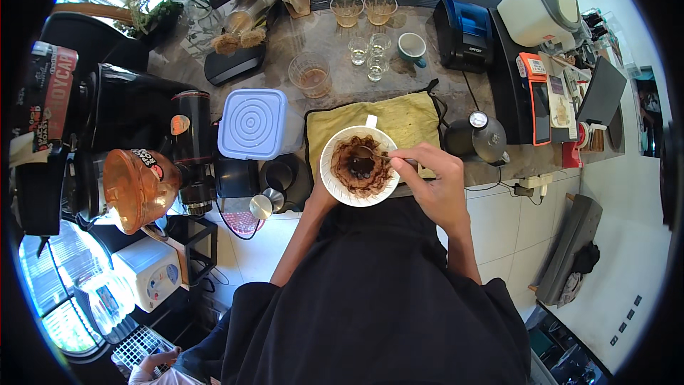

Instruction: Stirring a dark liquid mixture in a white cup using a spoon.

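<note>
A white ribbed coffee dripper (325,164) with a handle on its far side is in front of me, at the counter's near edge. Wet dark coffee grounds (354,184) coat its inner wall around a darker middle. My left hand (322,196) holds the dripper from below on the left; most of its fingers are hidden beneath it. Between the fingers of my right hand (433,175) is a thin metal spoon (382,156), which reaches over the right rim into the grounds. A yellow-green cloth (406,117) with a dark border lies just beyond.
Left stand a blue-lidded container (253,125) and a grinder with an orange hopper (142,189). Farther back are a glass beaker (310,75), several small glasses (376,68) and a cup (412,47). A dark kettle (481,137) stands right. Another person's hand (158,361) shows lower left.
</note>
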The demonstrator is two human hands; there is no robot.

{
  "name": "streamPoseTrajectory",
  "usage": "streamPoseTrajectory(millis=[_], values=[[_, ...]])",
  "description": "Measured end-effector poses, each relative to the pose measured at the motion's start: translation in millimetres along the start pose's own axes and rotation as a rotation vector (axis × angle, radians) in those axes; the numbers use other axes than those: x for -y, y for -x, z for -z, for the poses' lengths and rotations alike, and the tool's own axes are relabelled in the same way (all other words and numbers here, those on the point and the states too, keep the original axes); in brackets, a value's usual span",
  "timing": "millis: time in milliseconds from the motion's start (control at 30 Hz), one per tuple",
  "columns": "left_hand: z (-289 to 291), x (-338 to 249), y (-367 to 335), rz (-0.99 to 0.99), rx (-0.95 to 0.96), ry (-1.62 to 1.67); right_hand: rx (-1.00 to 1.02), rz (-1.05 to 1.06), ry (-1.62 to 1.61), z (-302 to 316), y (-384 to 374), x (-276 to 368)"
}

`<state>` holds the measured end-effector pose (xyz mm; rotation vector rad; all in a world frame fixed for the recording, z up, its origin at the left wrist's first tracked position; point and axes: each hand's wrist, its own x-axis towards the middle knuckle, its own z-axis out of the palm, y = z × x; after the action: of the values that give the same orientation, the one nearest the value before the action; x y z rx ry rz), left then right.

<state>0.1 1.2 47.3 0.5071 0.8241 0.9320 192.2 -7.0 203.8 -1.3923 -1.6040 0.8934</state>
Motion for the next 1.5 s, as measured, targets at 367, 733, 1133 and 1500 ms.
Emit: streamPoseTrajectory(millis=[367,733,1133,1500], values=[[9,9,-5,-0.058,0.057,-0.117,-0.039,-0.180,-0.188,-4,9,-15],[6,0,-1,-0.129,0.141,-0.315,0.014,0.019,0.000,-5,4,-11],[9,-29,8,-0.313,0.150,-0.437,-0.013,0.105,-0.115,-3,-13,5],[-7,-65,11,-0.460,0.243,-0.614,-0.023,0.221,-0.074,13,-22,37]])
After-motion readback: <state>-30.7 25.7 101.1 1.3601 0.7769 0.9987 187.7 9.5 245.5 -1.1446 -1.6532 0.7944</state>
